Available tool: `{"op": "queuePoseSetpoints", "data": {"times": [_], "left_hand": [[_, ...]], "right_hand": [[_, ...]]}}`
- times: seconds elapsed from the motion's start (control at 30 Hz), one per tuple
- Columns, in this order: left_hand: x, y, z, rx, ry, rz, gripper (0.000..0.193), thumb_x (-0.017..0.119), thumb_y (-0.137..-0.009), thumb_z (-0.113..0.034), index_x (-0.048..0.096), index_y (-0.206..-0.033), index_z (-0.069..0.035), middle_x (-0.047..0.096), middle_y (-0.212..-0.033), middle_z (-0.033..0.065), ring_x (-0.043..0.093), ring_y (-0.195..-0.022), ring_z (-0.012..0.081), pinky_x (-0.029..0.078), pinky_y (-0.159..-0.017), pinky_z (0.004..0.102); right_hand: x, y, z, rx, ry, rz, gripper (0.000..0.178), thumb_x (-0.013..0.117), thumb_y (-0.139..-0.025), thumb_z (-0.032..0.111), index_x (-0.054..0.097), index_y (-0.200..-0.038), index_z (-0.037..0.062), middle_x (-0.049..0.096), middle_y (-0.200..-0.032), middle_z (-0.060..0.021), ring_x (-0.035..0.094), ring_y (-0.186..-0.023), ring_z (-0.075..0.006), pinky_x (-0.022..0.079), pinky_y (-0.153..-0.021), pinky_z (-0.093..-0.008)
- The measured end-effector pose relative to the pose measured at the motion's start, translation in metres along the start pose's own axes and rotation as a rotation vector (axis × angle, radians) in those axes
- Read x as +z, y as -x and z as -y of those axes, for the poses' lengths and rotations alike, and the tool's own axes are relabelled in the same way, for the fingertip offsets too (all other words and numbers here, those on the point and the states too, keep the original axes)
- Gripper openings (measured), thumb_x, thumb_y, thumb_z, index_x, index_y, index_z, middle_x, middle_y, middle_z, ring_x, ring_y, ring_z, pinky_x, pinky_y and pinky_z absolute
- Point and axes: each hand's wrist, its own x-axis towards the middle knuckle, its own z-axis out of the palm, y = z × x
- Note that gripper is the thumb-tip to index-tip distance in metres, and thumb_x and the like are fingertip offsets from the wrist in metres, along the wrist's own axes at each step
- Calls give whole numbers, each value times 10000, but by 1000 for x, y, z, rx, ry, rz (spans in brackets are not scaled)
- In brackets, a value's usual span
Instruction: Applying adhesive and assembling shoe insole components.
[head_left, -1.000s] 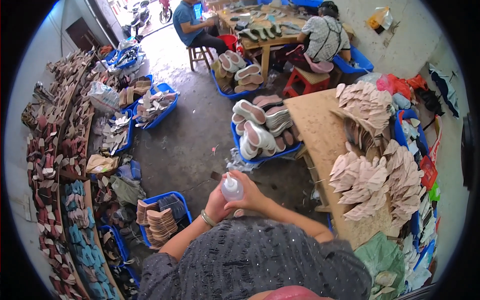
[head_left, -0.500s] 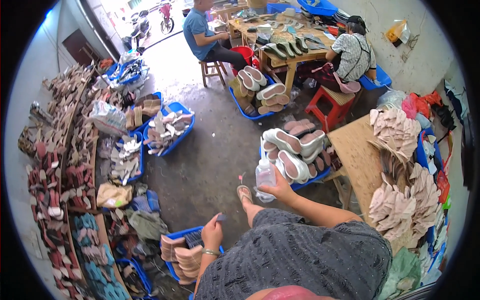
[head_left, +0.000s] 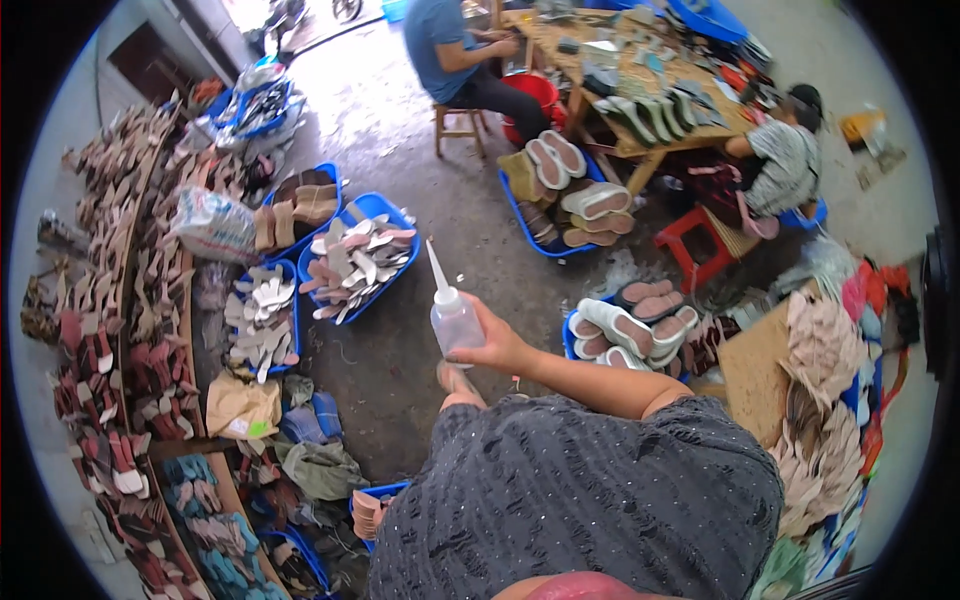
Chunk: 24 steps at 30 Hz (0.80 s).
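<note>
My right hand (head_left: 498, 340) is wrapped round a translucent plastic squeeze bottle (head_left: 452, 316). Its long, thin nozzle points up and a little to the left. The bottle is held upright in front of me, above the concrete floor and my sandalled foot. My left hand is out of sight; the dark spotted dress (head_left: 590, 490) fills the lower middle of the view. By the dress on the left, tan shoe soles (head_left: 367, 516) show in a partly hidden blue tub (head_left: 388, 489).
Two people sit at a wooden worktable (head_left: 545, 38) strewn with shoe parts. A blue tub of white-edged soles (head_left: 618, 330) lies to my right, beside a board (head_left: 745, 365) stacked with pale pieces. Racks of soles (head_left: 95, 345) line the left; tubs of insoles (head_left: 365, 250) stand ahead.
My right hand has carried the bottle to the left and somewhat higher. My left hand, which held a small dark piece, has gone out of view. The whole view has shifted.
</note>
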Motion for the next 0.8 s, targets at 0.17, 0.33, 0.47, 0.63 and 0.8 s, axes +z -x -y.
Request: {"op": "queuePoseSetpoints", "data": {"times": [0.17,0.33,0.47,0.63,0.8], "left_hand": [[-37,-140,45,-95,158,-270,464,519,-866,-100,384,-1302,-13,636,-993,241,610,-883,399,469,-773,491],[-73,-316,35,-60,355,-468,580,520,-856,-82,302,-1390,-19,628,-1045,254,611,-913,401,471,-794,480],[-214,-491,-113,-312,865,-16,745,471,-846,-70,98,-1490,-119,567,-1198,260,601,-1010,394,457,-872,451],[-298,-640,-248,41,752,-204,594,411,-831,-17,389,-1414,-124,621,-774,79,561,-571,166,460,-559,307],[-235,-743,-224,164,1040,-149,265,477,-935,-144,650,-1116,-58,628,-817,19,526,-586,85,444,-524,236]], "right_hand": [[8,-124,-13,-9,35,57,899,793,-738,264,263,-1442,86,480,-1265,-74,467,-1166,-183,386,-990,-347],[-9,-219,-12,53,-70,-76,873,787,-750,281,281,-1434,83,500,-1251,-86,486,-1153,-190,387,-988,-342],[-38,-270,-19,84,-18,-232,880,793,-743,308,291,-1426,73,524,-1229,-108,509,-1133,-202,408,-964,-345],[-88,-363,-36,116,-6,-223,884,797,-740,308,291,-1424,67,549,-1194,-103,529,-1104,-202,421,-945,-341],[-146,-476,-75,78,15,-84,879,798,-736,322,307,-1422,77,555,-1206,-101,527,-1124,-206,413,-955,-340]]}}
